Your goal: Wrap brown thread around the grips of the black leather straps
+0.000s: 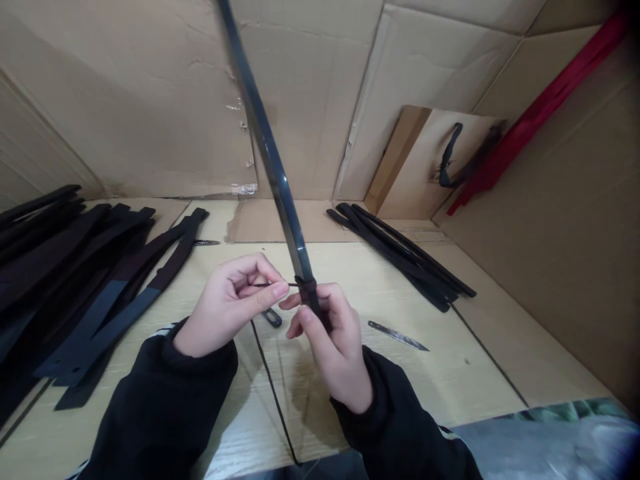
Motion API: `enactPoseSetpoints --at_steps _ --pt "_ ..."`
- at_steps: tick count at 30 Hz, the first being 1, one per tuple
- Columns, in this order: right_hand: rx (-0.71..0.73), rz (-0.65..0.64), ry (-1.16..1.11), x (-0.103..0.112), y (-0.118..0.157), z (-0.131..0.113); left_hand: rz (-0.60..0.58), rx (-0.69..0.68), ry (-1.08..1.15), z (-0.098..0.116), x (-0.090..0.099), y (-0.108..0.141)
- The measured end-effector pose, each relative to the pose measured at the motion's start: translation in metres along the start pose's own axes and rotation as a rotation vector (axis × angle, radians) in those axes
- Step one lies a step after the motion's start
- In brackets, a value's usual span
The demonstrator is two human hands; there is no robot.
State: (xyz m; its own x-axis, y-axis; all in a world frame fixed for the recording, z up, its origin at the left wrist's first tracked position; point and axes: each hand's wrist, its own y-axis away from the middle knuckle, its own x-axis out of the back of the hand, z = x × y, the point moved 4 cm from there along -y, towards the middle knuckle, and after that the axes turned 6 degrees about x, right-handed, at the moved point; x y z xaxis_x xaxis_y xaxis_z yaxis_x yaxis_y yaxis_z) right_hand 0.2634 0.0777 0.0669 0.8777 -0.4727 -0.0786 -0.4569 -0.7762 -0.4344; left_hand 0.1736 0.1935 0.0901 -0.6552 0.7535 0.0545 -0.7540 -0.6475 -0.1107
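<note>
A long, glossy black strip (277,177) rises at a slant through the middle of the head view, and its top runs out of the frame. Near its lower end, my right hand (337,343) is closed around it, thumb in front. My left hand (233,303) pinches a thin dark cord (270,377) between thumb and fingers. A short stretch of this cord runs taut to the strip, where dark turns wrap around it just above my right fingers. The rest hangs down below my left hand. A small dark piece with a slot (273,318) lies behind my left hand.
A pointed metal blade (399,335) lies right of my right hand. Dark flat strips (125,287) are heaped at the left; several black strips (400,257) lie at the back right. Cardboard walls (310,100) enclose the table (425,387). A red strip (545,110) hangs at the right.
</note>
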Motion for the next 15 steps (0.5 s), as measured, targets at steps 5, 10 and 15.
enactPoseSetpoints --at_steps 5,10,15 --pt "0.006 -0.070 -0.054 -0.001 -0.001 0.003 0.004 0.025 0.030 -0.004 0.000 -0.002" --pt "-0.106 -0.163 -0.315 -0.005 -0.006 0.008 0.078 -0.034 -0.009 -0.001 0.005 0.002" --pt "-0.159 -0.129 -0.127 -0.001 -0.010 0.011 0.093 0.004 0.029 0.000 0.003 0.000"
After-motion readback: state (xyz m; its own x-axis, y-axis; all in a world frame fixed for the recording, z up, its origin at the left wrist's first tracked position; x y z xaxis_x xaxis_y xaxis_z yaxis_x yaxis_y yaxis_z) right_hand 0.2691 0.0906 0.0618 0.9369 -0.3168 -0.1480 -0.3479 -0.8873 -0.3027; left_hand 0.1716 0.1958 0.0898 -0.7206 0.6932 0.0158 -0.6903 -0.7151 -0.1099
